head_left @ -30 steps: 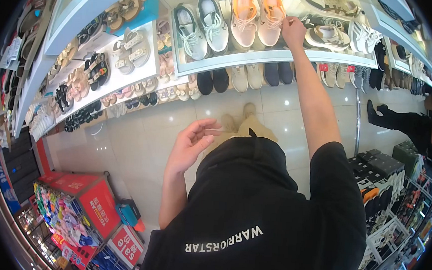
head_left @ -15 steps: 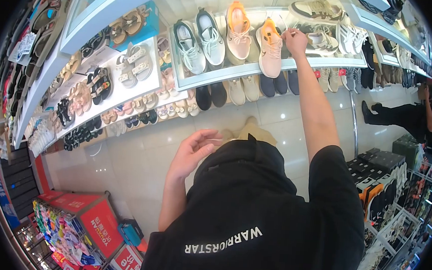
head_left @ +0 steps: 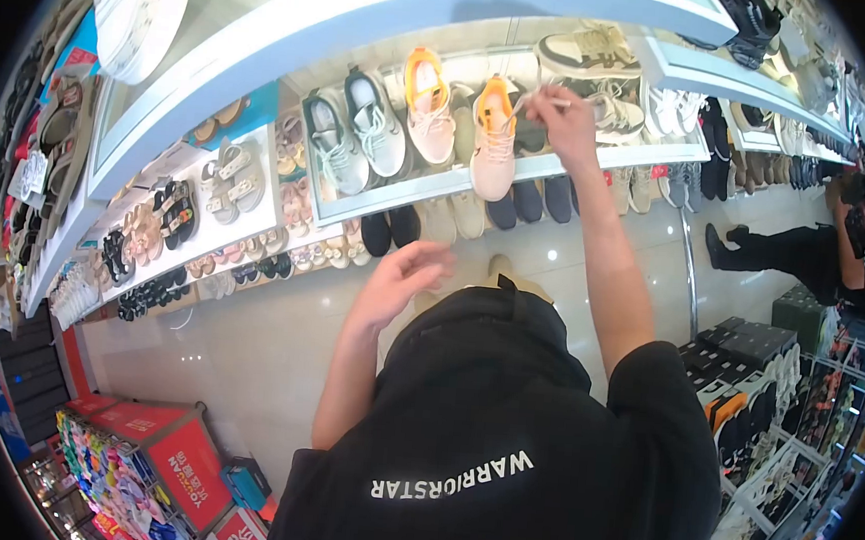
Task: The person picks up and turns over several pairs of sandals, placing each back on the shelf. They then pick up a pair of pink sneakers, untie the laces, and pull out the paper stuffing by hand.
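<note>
My right hand (head_left: 565, 129) is up at the display shelf with its fingers closed around a thin white strip (head_left: 562, 102), whose kind I cannot make out. Just left of it stands a pale pink sneaker (head_left: 494, 154) with an orange collar, its toe at the shelf's front edge. Its matching pink sneaker (head_left: 429, 119) is further left. Beyond that are two grey-white sneakers with dark collars, the nearer one a grey sneaker (head_left: 376, 131). In front of my waist my left hand (head_left: 404, 280) hangs in the air, fingers loosely stretched and holding nothing.
A glass-fronted upper shelf (head_left: 368, 45) juts out above the sneakers. Beige sneakers (head_left: 590, 50) stand right of my right hand. Sandals (head_left: 233, 184) fill the left shelves. Shoe boxes (head_left: 748, 342) are stacked at right, near another person in black (head_left: 785, 253). A red bin (head_left: 179, 458) stands lower left.
The view has shifted, and the shelf sits further left and lower in it. My right hand has turned, with the white strip now showing across its fingers. My left hand stays in front of me.
</note>
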Available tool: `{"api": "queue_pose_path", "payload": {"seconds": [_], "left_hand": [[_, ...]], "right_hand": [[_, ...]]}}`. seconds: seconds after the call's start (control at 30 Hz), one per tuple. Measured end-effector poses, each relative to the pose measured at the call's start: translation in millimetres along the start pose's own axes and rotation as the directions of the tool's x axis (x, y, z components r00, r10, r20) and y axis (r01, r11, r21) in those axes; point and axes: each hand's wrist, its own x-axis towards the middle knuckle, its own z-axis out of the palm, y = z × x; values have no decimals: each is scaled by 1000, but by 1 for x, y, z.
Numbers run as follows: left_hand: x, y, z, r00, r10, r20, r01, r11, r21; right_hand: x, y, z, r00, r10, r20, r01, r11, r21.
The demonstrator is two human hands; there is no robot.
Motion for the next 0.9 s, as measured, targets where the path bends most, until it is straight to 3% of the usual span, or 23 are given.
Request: {"api": "queue_pose_path", "payload": {"seconds": [0.07, 0.13, 0.2, 0.27, 0.3, 0.33, 0.37, 0.4, 0.47, 0.5, 0.57, 0.63, 0.73, 0.8, 0.9], "left_hand": [[49, -10, 10, 1000, -25, 5, 25, 999, -22], [99, -27, 20, 998, -55, 12, 56, 997, -46], [148, -39, 31, 983, -179, 37, 176, 871, -458], [188, -45, 44, 985, -168, 35, 161, 837, -524], [203, -48, 53, 985, -170, 38, 160, 795, -586], [216, -53, 63, 975, -202, -97, 113, 819, -563], [223, -58, 64, 975, -198, -104, 106, 817, -567], [232, -74, 60, 977, -188, -99, 114, 858, -501], [231, -83, 61, 981, -160, -107, 94, 882, -461], [224, -79, 64, 980, -164, -117, 93, 882, -462], [207, -68, 74, 974, -161, -162, 76, 898, -433], [192, -55, 86, 962, -196, -190, 117, 926, -360], [179, -60, 89, 952, -230, -202, 177, 952, -251], [166, -63, 89, 953, -235, -190, 192, 957, -217], [146, -68, 88, 961, -210, -182, 179, 969, -172]], "right_hand": [[-14, 1, -16, 968, 172, 181, -203, 964, 172], [-33, 11, -35, 923, 208, 324, -281, 938, 201], [-60, 13, -47, 835, 321, 447, -379, 925, 44], [-86, 36, -54, 675, 400, 619, -483, 875, -39], [-96, 43, -60, 671, 398, 626, -479, 877, -43], [-102, 47, -66, 597, 340, 726, -401, 911, -96], [-102, 52, -73, 505, 287, 814, -315, 939, -136], [-92, 51, -82, 498, 286, 818, -314, 939, -138], [-63, 47, -99, 437, 412, 799, -300, 905, -302], [-50, 54, -101, 430, 408, 805, -302, 906, -298], [-22, 77, -98, 629, 430, 647, -322, 902, -287], [7, 102, -72, 729, 471, 497, -329, 877, -350], [40, 142, -22, 732, 474, 489, -330, 875, -354], [48, 179, 10, 830, 381, 407, -145, 852, -503], [56, 194, 22, 786, 403, 469, 7, 753, -658]]}}
